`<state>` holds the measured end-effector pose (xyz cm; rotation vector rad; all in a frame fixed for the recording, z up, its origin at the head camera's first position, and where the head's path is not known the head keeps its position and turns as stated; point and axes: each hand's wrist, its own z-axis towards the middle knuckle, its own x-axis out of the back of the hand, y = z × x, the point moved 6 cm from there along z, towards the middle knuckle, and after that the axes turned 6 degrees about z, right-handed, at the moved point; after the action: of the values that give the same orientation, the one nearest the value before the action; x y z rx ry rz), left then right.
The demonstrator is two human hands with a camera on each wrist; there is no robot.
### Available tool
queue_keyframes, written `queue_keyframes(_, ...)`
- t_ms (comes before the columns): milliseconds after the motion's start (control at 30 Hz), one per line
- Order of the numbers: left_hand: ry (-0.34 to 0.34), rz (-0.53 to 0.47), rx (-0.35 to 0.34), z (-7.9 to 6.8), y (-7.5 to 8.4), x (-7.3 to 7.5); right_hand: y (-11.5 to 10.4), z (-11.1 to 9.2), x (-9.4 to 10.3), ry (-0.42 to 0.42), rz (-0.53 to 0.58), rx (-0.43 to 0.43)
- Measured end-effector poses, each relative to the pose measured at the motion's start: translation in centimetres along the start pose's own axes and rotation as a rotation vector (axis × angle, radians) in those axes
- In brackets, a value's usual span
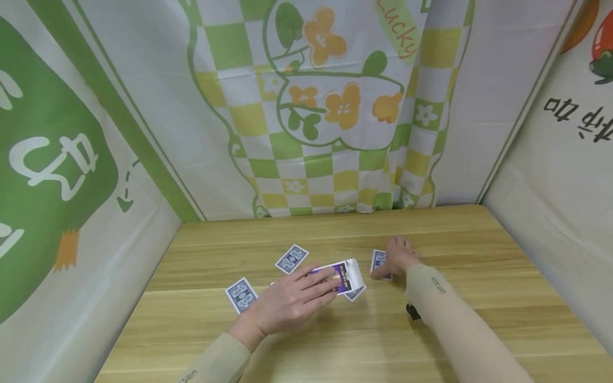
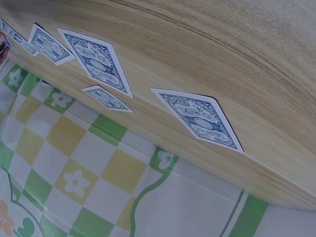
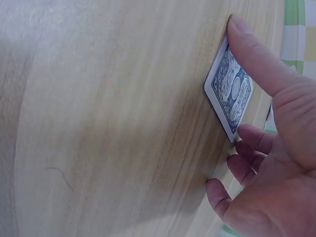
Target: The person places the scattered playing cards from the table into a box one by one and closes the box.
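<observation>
My left hand (image 1: 293,298) holds a purple card box (image 1: 346,282) with its fingers laid across the top face; the thumb is hidden. The box's white end flap points right. Farther right, my right hand (image 1: 401,256) is over a blue-backed playing card (image 1: 378,259) lying face down. In the right wrist view, the thumb (image 3: 254,52) reaches one corner of that playing card (image 3: 232,91), and the fingertips (image 3: 252,136) are at its opposite edge, spread apart. Another card (image 1: 355,293) shows partly from under the box.
Face-down cards lie spread on the wooden table (image 1: 479,298): one card (image 1: 292,259) behind the left hand and another card (image 1: 241,294) to its left. A patterned curtain (image 1: 325,181) hangs along the back edge. A small black object (image 1: 413,312) shows under the right wrist.
</observation>
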<state>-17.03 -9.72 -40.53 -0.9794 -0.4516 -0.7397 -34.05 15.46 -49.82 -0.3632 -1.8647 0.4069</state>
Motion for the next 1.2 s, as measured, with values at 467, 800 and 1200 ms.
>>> queue_keyframes(467,0.001,-0.002,0.001,-0.1,0.1,0.0,-0.9,-0.4,-0.1,-0.003,-0.04,0.033)
queue_keyframes(800,0.014,0.006,-0.001,0.1,0.2,0.1,-1.3,-1.1,0.4,-0.029,-0.013,-0.007)
queue_keyframes(1200,0.0,0.01,-0.004,0.3,0.2,-0.1,-1.4,-1.4,0.4,-0.041,-0.017,0.037)
